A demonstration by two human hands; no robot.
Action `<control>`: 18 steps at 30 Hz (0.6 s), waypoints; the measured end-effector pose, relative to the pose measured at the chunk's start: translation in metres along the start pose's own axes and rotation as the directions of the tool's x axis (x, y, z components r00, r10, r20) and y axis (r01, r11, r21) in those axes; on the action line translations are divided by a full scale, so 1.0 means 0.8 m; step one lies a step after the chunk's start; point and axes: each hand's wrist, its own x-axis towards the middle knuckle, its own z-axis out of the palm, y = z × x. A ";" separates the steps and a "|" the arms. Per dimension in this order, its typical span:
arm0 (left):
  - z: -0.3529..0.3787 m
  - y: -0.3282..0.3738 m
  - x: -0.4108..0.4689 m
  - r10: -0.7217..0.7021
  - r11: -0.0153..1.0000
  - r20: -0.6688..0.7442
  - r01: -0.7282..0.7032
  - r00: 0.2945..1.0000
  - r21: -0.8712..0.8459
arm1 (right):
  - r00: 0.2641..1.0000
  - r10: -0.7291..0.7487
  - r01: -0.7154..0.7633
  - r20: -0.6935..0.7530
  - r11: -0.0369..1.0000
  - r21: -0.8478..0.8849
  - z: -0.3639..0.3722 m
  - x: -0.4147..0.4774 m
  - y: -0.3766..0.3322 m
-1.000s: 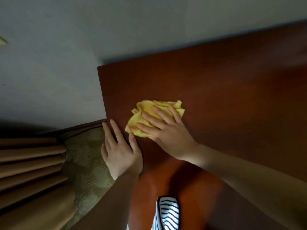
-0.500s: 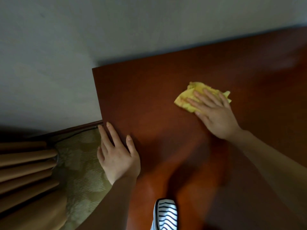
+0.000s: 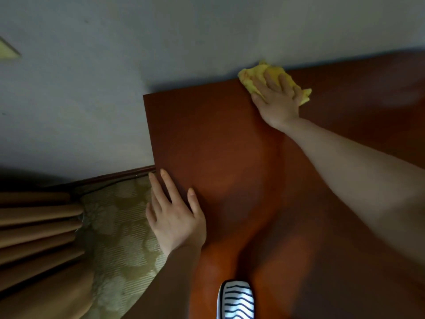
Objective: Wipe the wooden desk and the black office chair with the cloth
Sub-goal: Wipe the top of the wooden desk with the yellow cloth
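Yellow crumpled cloth (image 3: 273, 82) under right hand (image 3: 277, 101) on glossy wooden desk (image 3: 218, 143).

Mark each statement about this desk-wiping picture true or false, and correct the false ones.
1. The right hand presses the yellow cloth at the wooden desk's far edge, by the wall. True.
2. The left hand holds a second cloth. False: it lies flat at the desk's left edge with straight fingers, holding nothing.
3. The cloth is blue. False: it is yellow.
4. A tan curtain hangs left of the desk. True.
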 end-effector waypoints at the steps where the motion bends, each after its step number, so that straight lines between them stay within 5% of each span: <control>1: 0.000 0.000 0.000 -0.002 1.000 0.002 0.002 1.000 0.003 | 0.999 -0.048 0.048 0.009 0.999 -0.009 0.002 0.001 -0.018; 11: 0.001 -0.001 0.001 -0.006 1.000 -0.005 0.006 1.000 0.000 | 0.832 -0.545 0.552 0.100 0.831 -0.071 0.041 -0.045 -0.197; 18: 0.004 -0.004 0.001 -0.006 1.000 -0.008 0.006 1.000 -0.003 | 0.735 -0.677 0.677 0.035 0.730 -0.096 0.051 -0.113 -0.158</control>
